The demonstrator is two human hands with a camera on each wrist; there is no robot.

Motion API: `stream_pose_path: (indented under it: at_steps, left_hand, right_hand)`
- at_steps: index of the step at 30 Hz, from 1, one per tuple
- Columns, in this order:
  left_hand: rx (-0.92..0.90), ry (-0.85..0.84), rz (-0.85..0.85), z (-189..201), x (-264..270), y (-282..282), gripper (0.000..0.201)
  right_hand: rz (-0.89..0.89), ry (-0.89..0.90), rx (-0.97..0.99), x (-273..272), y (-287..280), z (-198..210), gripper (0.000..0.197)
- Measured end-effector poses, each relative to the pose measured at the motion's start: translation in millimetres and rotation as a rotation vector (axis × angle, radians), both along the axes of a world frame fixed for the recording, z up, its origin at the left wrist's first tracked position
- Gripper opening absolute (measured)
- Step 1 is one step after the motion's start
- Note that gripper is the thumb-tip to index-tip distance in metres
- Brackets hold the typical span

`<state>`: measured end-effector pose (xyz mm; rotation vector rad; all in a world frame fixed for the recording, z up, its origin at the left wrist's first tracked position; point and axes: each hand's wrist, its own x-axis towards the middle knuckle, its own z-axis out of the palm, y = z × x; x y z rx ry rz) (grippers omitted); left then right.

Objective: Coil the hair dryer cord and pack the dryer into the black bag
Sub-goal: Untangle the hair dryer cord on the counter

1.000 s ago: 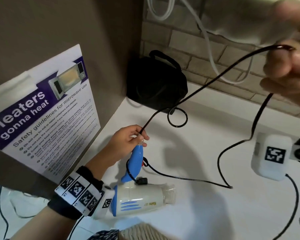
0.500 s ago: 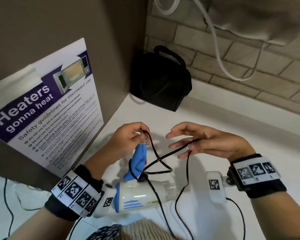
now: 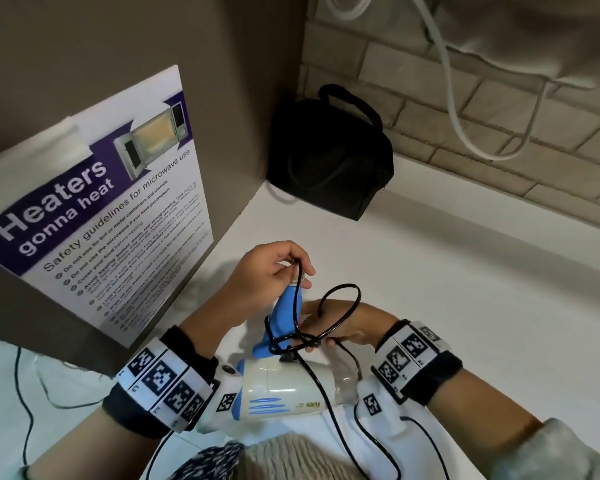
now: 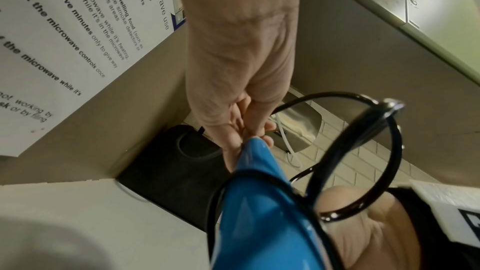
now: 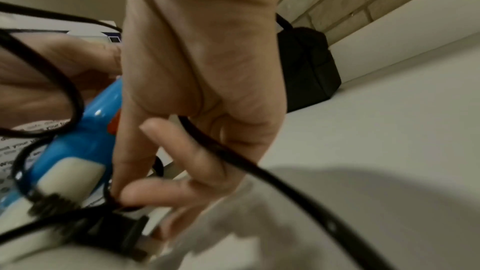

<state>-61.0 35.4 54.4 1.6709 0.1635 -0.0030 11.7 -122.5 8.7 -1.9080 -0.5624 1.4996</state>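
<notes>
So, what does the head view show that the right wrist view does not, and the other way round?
Only the head view shows the dryer's white body lying on the counter, both marked wristbands, the whole microwave poster and the loop of cord standing above the hands.

Only the right wrist view shows the right hand's fingers pinching the cord beside the black plug.

Both show the blue handle, the left hand at its end, and the black bag in the corner.
</notes>
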Motion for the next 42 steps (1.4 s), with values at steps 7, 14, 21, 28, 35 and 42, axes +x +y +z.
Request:
stream_pose_path:
  at_steps: [7, 14, 21, 28, 35, 42]
  left_hand:
    - [0.02, -0.035, -0.027, -2.5, 0.0, 4.1, 0.028]
    - [0.012, -0.022, -0.059, -1.9, 4.2, -1.3, 0.023]
    - [-0.04, -0.012, -0.078, 1.3, 0.8, -3.3, 0.026]
    - [-0.052, 0.003, -0.069, -2.7, -1.2, -1.5, 0.021]
    - [-0.101, -0.001, -0.003, -1.4, 3.7, -4.4, 0.016]
    - [-0.229, -0.015, 0.09, 7.4, 9.1, -7.3, 0.02]
  right_hand:
    - [-0.216, 0.044, 0.276, 6.9, -3.5, 1.7, 0.022]
    - [-0.575, -0.182, 0.364, 34.9, -14.0, 20.1, 0.013]
    - [-0.768, -0.167, 0.431, 58.4, -26.1, 30.9, 0.02]
    - [-0.757, -0.255, 0.315, 71.8, -38.3, 28.7, 0.019]
    - [-0.526, -0.375, -0.013, 67.2, -44.1, 9.6, 0.008]
    - [-0.283, -0.39, -0.259, 70.8, -54.3, 26.8, 0.09]
